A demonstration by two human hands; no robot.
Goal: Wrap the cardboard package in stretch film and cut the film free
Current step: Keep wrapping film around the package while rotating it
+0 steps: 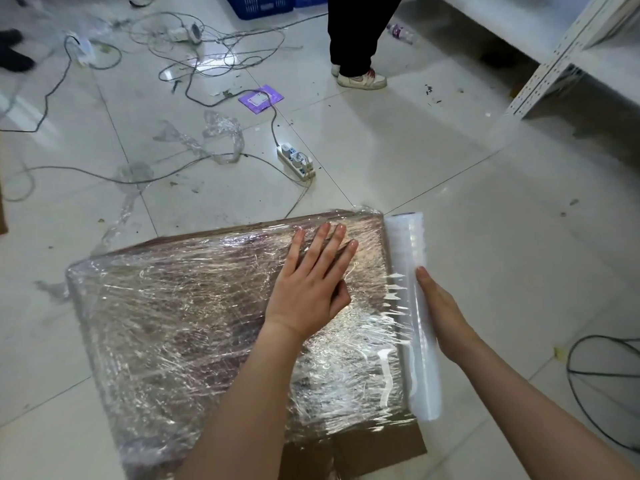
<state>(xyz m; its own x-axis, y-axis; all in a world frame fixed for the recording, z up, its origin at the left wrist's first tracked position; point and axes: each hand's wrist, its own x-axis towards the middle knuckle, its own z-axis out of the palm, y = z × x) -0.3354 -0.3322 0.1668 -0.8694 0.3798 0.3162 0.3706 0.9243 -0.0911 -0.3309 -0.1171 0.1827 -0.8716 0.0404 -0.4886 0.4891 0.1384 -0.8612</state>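
Observation:
A flat cardboard package (194, 327) lies on the tiled floor, most of it covered in wrinkled clear stretch film; bare cardboard shows at its near right corner (377, 448). The white film roll (412, 306) lies along the package's right edge, with film running from it onto the top. My left hand (311, 282) presses flat on the film, fingers straight and spread. My right hand (440, 313) rests with straight fingers against the roll's right side.
A white power strip (296, 162) and tangled cables (207, 53) lie beyond the package, with scraps of used film (221, 133) and a purple packet (260, 98). A person's legs (353, 39) stand at the back. Metal shelving (554, 60) is at the right; another cable (588, 375) loops nearby.

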